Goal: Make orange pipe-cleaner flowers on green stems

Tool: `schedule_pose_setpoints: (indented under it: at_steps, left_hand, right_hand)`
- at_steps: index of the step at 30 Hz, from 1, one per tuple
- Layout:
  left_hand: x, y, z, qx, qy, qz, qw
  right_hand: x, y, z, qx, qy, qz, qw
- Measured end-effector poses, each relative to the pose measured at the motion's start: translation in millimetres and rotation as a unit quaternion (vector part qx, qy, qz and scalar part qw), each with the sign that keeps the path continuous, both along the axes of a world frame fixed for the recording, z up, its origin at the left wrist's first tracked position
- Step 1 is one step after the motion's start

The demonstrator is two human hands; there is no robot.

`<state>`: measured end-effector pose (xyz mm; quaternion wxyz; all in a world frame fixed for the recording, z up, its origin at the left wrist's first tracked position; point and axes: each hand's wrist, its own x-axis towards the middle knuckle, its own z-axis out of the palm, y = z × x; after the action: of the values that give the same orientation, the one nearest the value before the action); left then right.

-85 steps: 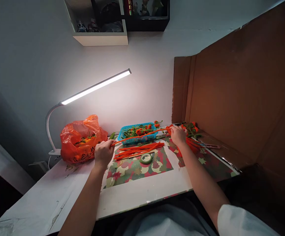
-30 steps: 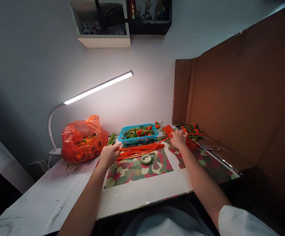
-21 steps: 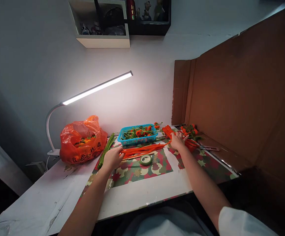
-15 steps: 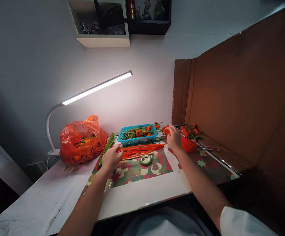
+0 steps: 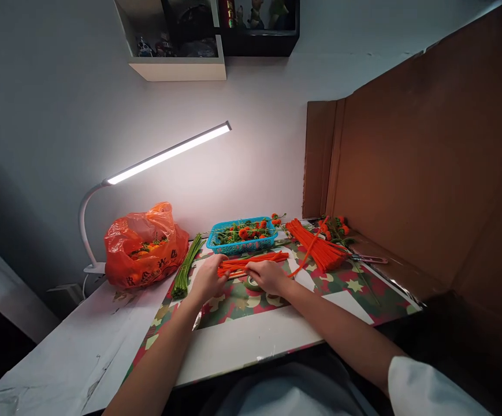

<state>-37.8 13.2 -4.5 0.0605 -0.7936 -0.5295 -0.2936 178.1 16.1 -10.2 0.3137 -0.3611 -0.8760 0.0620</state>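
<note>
My left hand (image 5: 208, 278) and my right hand (image 5: 268, 276) are close together over the patterned mat (image 5: 233, 306). Both are closed on one orange pipe cleaner (image 5: 306, 256), which trails from my right hand up and right toward a thick bundle of orange pipe cleaners (image 5: 320, 245). A smaller pile of orange pipe cleaners (image 5: 253, 260) lies just behind my fingers. A green tape roll (image 5: 249, 283) shows partly between my hands, mostly hidden by the right one.
A bundle of green stems (image 5: 185, 267) lies left of my left hand. Behind stand a blue basket (image 5: 271, 238) of orange flowers, an orange plastic bag (image 5: 144, 245) and a lit desk lamp (image 5: 168, 153). A cardboard wall (image 5: 406, 173) closes the right side, with scissors (image 5: 370, 259) at its foot.
My right hand has left the thick bundle at the right and come to the middle, drawing one pipe cleaner with it. My left hand has shifted slightly right to meet it.
</note>
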Motion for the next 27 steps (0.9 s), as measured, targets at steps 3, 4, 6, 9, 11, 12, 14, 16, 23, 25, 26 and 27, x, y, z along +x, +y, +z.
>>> schedule_pose_setpoints:
  at_steps: [3, 4, 6, 9, 11, 12, 14, 16, 23, 25, 26, 27]
  left_hand:
    - [-6.4, 3.7, -5.6, -0.038, 0.066, 0.008, 0.997]
    - [-7.5, 4.3, -7.1, -0.056, 0.079, 0.010, 0.995]
    - [-7.2, 4.5, -8.6, -0.081, 0.094, 0.010, 0.992]
    - [-2.6, 3.0, -6.8, -0.076, 0.102, 0.008, 0.992]
    - [1.0, 1.8, -3.9, -0.041, 0.095, 0.011, 0.995]
    - [2.4, 1.4, -2.4, -0.024, 0.094, 0.011, 0.995]
    - [4.1, 1.0, -0.6, -0.020, 0.109, 0.004, 0.994]
    - [4.3, 1.2, -0.9, -0.048, 0.128, -0.003, 0.991]
    - [2.8, 5.3, -10.4, -0.093, 0.120, -0.003, 0.988]
    - [3.7, 6.8, -12.1, -0.087, 0.126, 0.006, 0.988]
    - [4.2, 7.2, -12.6, -0.083, 0.128, 0.009, 0.988]
    - [4.4, 7.4, -12.7, -0.082, 0.127, 0.010, 0.988]
  right_hand:
    - [8.2, 5.9, 3.7, -0.020, 0.036, -0.064, 0.997]
    - [10.3, 7.4, 4.9, -0.025, 0.049, -0.079, 0.995]
    - [13.2, 9.4, 6.8, -0.031, 0.079, -0.095, 0.992]
    - [14.9, 10.5, 7.8, -0.033, 0.116, -0.090, 0.989]
    - [15.1, 10.5, 7.6, -0.033, 0.134, -0.084, 0.987]
    - [15.1, 10.3, 7.4, -0.034, 0.138, -0.081, 0.987]
    - [15.0, 9.9, 7.0, -0.038, 0.137, -0.079, 0.987]
    - [14.7, 9.4, 6.7, -0.044, 0.131, -0.077, 0.987]
    - [12.8, 9.0, 6.6, -0.053, 0.161, -0.069, 0.983]
    - [12.0, 10.3, 6.0, -0.053, 0.183, -0.064, 0.980]
    - [11.7, 11.2, 5.4, -0.052, 0.194, -0.062, 0.978]
    - [11.3, 12.3, 4.8, -0.052, 0.207, -0.059, 0.975]
